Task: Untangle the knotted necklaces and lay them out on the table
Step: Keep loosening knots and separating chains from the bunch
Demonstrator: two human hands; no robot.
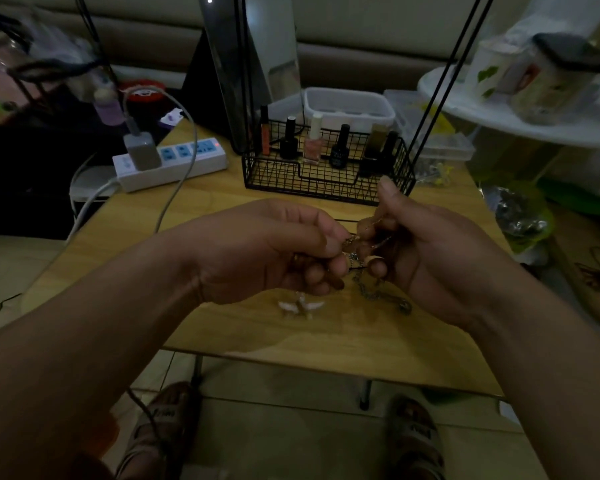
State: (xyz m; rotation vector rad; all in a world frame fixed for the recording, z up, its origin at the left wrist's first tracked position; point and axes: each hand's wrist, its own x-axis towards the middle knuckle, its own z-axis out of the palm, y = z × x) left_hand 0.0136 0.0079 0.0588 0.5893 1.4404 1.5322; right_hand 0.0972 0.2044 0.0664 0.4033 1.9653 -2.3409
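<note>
While left hand (267,252) and right hand (428,252) pinch knotted necklaces (365,289), fingers curled tight, bottle labels (338,158) blurred.

Left hand (271,251) and right hand (426,258) met above the wooden table (326,334), both pinching the knotted necklaces (355,249) between curled fingers. A silver chain (381,294) hung from the knot toward the tabletop, beside a pale winged pendant (300,306). Farther back stood a black wire basket (326,181) holding nail polish bottles (312,142), with a white power strip (170,164) at far left.

Head-worn camera looks down, close over table (326,334).
</note>
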